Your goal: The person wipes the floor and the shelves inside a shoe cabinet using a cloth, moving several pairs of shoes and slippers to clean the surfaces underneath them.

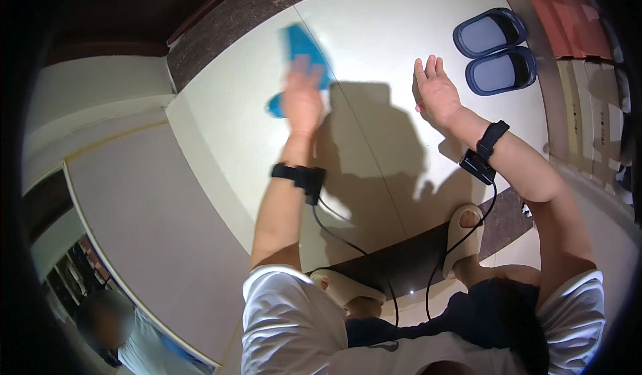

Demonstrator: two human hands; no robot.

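My left hand [302,97] lies over a blue cloth [301,41] on the pale tiled floor [235,119]. Motion blur softens both hand and cloth, and the fingers' hold on it is partly hidden. Cloth shows beyond the fingertips and beside the palm. My right hand [439,91] is low over the floor to the right, holding nothing, with its fingers extended. Whether it touches the tile cannot be told. Each wrist wears a black strap with a small device and a cable.
Dark blue slippers [501,76] stand at the upper right beside a rack with boxes [589,109]. Dark stone edging [220,29] borders the floor at the upper left. A dark strip [396,257] lies by my slippered feet. A framed mirror [98,224] at left reflects a person.
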